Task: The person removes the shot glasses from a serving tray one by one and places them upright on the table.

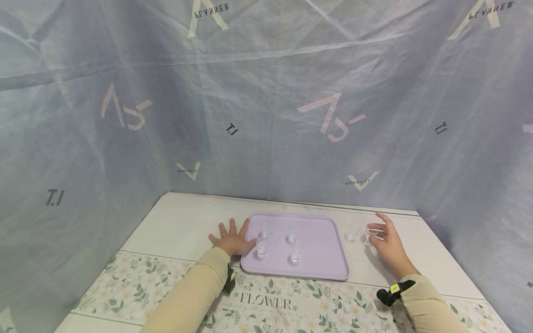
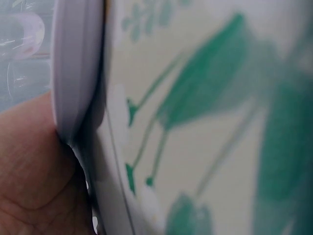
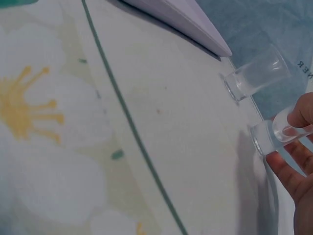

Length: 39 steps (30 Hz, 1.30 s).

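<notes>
With fingers spread, my left hand [image 1: 234, 240] rests at the left edge of a lilac tray [image 1: 318, 231], its thumb reaching over the rim. In the left wrist view, part of that hand [image 2: 34, 171] lies against the tray's side [image 2: 76, 63]. To the right of the tray, my right hand [image 1: 387, 243] grips a small clear shot glass [image 1: 366, 239] between thumb and fingers. The right wrist view shows this glass [image 3: 264, 138] upright, its base close to the tabletop. Another clear shot glass [image 3: 259, 73] stands beside it, between it and the tray.
Several clear shot glasses stand on the tray, one [image 1: 261, 252] near the left thumb and another [image 1: 295, 256] toward the front. A flower-printed cloth [image 1: 266, 303] covers the near side of the table. Grey-blue fabric [image 1: 266, 115] hangs behind and at both sides.
</notes>
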Each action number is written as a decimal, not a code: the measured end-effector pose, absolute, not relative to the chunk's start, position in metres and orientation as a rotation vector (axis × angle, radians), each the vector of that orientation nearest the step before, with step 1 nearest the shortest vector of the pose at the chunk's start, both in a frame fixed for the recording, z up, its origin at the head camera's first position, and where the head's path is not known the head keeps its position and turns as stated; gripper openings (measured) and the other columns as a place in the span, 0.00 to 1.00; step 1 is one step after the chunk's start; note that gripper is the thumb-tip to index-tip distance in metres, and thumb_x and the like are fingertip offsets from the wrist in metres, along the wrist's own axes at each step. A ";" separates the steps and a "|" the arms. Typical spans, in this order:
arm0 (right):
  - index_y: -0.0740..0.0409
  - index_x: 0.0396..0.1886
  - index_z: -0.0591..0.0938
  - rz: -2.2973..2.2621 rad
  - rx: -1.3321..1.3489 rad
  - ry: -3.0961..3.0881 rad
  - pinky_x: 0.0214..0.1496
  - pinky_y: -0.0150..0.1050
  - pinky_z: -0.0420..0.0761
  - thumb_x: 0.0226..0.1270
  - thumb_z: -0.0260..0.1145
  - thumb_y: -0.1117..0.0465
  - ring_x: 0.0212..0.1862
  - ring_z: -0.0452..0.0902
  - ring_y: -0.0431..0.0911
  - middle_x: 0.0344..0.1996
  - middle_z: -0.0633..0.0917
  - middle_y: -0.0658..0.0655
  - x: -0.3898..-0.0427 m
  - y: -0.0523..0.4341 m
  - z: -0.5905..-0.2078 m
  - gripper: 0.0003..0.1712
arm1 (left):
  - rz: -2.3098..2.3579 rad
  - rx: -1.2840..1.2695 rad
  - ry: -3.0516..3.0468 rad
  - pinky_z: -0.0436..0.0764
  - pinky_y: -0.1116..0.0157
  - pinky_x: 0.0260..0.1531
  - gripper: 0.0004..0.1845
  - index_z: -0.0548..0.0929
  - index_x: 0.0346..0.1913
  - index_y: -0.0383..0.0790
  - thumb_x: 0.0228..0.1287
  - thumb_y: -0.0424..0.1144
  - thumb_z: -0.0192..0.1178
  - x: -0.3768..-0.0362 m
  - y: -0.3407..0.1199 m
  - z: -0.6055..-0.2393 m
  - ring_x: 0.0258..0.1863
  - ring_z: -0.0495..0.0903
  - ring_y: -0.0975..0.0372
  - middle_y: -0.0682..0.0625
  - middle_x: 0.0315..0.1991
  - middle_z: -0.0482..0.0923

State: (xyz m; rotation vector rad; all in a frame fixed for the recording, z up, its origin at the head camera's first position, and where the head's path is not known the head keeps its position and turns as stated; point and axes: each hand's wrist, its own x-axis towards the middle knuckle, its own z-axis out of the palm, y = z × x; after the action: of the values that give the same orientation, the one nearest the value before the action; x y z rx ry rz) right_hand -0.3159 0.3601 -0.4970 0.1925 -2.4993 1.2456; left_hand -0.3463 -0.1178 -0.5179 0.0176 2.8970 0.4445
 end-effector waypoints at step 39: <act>0.66 0.74 0.62 1.262 0.293 -2.259 0.63 0.39 0.71 0.61 0.63 0.79 0.58 0.73 0.61 0.58 0.76 0.71 -0.323 0.311 -0.461 0.41 | 0.440 0.003 2.891 0.30 0.21 0.60 0.50 0.40 0.82 0.64 0.63 0.79 0.39 -0.345 -0.117 -0.516 0.76 0.27 0.32 0.37 0.82 0.29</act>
State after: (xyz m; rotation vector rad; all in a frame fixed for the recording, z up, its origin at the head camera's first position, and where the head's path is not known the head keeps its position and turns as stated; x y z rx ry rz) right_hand -0.3226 0.3113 -0.4605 0.2933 -2.2585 1.2617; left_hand -0.3451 -0.1166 -0.5160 0.0035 2.8909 0.4397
